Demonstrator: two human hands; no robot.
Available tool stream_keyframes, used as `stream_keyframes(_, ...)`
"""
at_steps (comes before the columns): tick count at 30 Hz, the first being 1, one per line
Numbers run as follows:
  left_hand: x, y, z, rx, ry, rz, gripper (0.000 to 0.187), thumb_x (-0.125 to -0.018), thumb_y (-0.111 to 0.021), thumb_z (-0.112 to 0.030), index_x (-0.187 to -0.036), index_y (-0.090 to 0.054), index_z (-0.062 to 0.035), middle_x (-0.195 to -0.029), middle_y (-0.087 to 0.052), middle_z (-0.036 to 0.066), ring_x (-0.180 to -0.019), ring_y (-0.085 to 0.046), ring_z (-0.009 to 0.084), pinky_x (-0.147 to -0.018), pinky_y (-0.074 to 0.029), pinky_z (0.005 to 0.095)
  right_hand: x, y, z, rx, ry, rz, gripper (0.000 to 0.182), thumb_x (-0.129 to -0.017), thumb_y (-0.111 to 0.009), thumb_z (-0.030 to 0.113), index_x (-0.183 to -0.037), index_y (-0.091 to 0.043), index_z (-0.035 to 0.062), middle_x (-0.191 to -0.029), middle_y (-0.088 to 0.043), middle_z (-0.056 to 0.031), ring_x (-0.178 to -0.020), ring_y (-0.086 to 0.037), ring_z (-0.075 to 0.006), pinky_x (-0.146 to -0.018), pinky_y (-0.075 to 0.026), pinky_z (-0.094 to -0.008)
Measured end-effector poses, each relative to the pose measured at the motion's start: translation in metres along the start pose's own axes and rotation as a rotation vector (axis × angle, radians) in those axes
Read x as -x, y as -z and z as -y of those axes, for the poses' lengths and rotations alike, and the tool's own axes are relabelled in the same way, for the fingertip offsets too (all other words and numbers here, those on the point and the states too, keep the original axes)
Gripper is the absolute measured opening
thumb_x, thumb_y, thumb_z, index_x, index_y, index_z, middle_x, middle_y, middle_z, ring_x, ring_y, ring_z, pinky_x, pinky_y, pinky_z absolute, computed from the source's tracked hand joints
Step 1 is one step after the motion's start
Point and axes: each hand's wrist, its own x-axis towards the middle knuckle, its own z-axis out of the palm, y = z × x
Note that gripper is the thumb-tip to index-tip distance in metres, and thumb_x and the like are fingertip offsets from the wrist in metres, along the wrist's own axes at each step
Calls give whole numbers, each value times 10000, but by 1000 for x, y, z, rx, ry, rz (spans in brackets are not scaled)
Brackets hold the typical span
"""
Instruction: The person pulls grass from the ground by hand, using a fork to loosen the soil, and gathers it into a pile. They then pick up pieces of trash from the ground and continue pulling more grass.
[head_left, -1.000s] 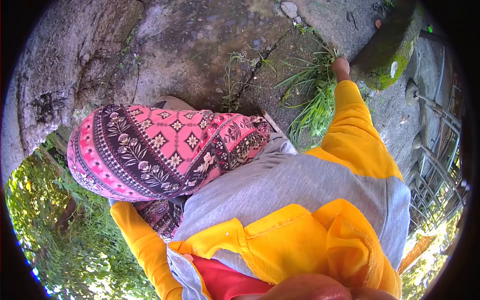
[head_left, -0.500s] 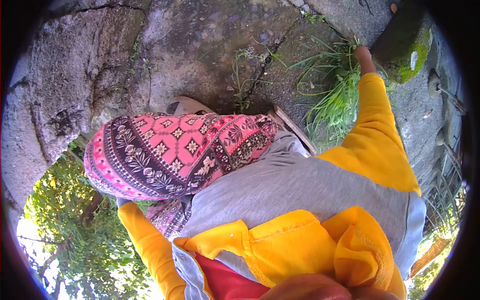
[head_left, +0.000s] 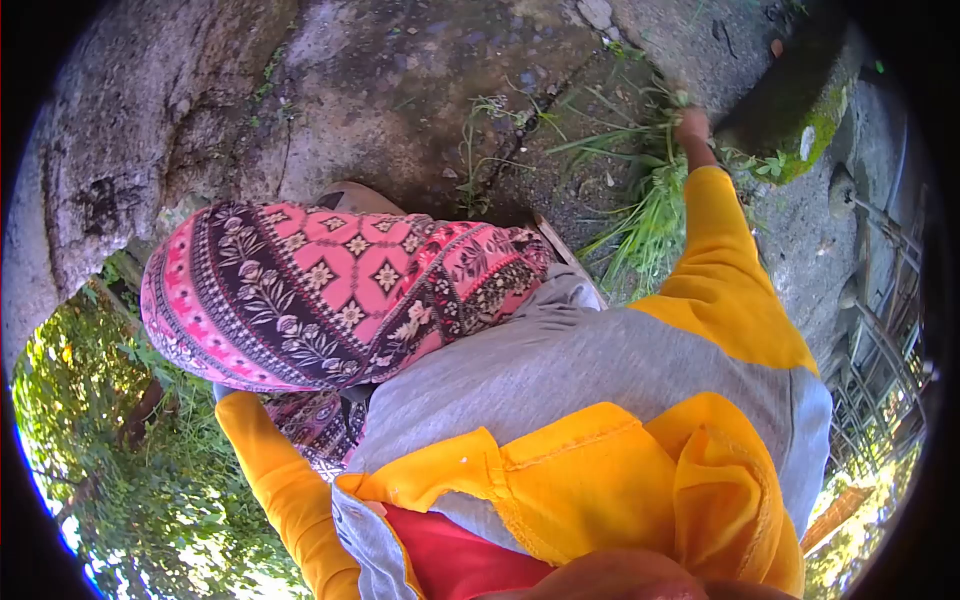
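Observation:
My right hand point(head_left: 691, 125), at the end of a yellow sleeve, is low at the ground on the upper right. Its fingers look closed around the upper end of a clump of long green grass point(head_left: 650, 215), though motion blurs them. The blades spread left and down from the hand. Of my left hand point(head_left: 222, 392) only a small greyish part shows past the yellow cuff; the fingers are hidden behind my knee in the patterned pink and black cloth point(head_left: 330, 290).
A dark, moss-edged block point(head_left: 800, 110) stands just right of my right hand. A wooden edge point(head_left: 568, 258) shows beside my leg. Thin weeds point(head_left: 480, 150) grow from a crack in the concrete ground point(head_left: 400, 130). Rough rock point(head_left: 100, 150) rises on the left; sticks point(head_left: 885, 340) lie far right.
My right hand has moved slightly left and down in the view, with the grass tops shifting along. The whole view has shifted a little. My left arm stays by the knee.

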Motion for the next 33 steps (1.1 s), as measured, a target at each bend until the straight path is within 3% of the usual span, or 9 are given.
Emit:
stream_keyframes(2,-2,1,-2,-10,-1,4,340,-779,-513,-295,-970,-578,-22,-924,-594,202,-868,-566,341,-739,-439,383,25,0,49,173,456,-123,82,-606,-598,177,-587,-578,100,-685,-556,-113,-695,-545,-299,-592,-433,-382)
stream_keyframes(4,-5,1,-3,-17,-16,9,340,-779,-513,-295,-971,-578,-22,-925,-594,202,-870,-566,340,-740,-439,383,75,28,112,62,591,-175,114,-642,-581,147,-714,-607,63,-769,-600,-166,-782,-591,-307,-682,-469,-391)
stream_keyframes(5,-8,0,-3,-18,-22,5,340,-780,-512,-296,-971,-578,-22,-925,-594,202,-871,-566,340,-741,-439,382,66,-9,120,-133,342,-105,157,-676,-555,166,-778,-613,61,-833,-603,-166,-797,-592,-304,-686,-473,-393)
stream_keyframes(7,-10,-3,-2,-11,-27,-5,341,-780,-512,-296,-973,-578,-23,-927,-594,202,-872,-565,340,-743,-439,382,79,54,136,-194,58,-1,197,-714,-521,183,-828,-615,52,-920,-590,-172,-848,-578,-315,-701,-478,-395)
stream_keyframes(11,-13,-8,-3,-19,-39,5,342,-781,-510,-297,-975,-578,-24,-929,-594,202,-876,-565,339,-746,-439,381,44,47,52,138,9,-228,223,-763,-471,186,-852,-623,49,-973,-593,-159,-899,-575,-308,-771,-462,-410)
stream_keyframes(15,-18,-11,-3,-28,-39,-1,343,-782,-509,-298,-977,-577,-25,-932,-593,202,-879,-564,338,-749,-439,380,20,18,-33,70,-147,49,260,-765,-453,162,-925,-618,41,-1035,-575,-160,-967,-553,-307,-805,-451,-404)
stream_keyframes(19,-26,-13,2,-82,-50,-4,343,-782,-507,-299,-979,-577,-26,-934,-593,202,-882,-563,337,-752,-439,379,19,-9,-65,15,-301,89,243,-763,-464,161,-901,-626,43,-1007,-585,-162,-942,-561,-315,-793,-458,-393)
stream_keyframes(25,-44,-16,30,-259,-84,45,345,-784,-505,-300,-983,-577,-28,-938,-593,202,-887,-562,336,-757,-438,378,4,-29,-69,286,-23,192,224,-763,-497,211,-831,-640,52,-908,-609,-173,-874,-586,-308,-728,-479,-393)
stream_keyframes(33,-66,-19,2,-88,51,-101,441,-815,-445,-427,-853,-585,-10,-822,-576,247,-817,-547,391,-723,-427,447,-20,23,74,197,646,-274,205,-670,-608,229,-728,-596,32,-736,-587,-161,-788,-560,-350,-786,-441,-388)
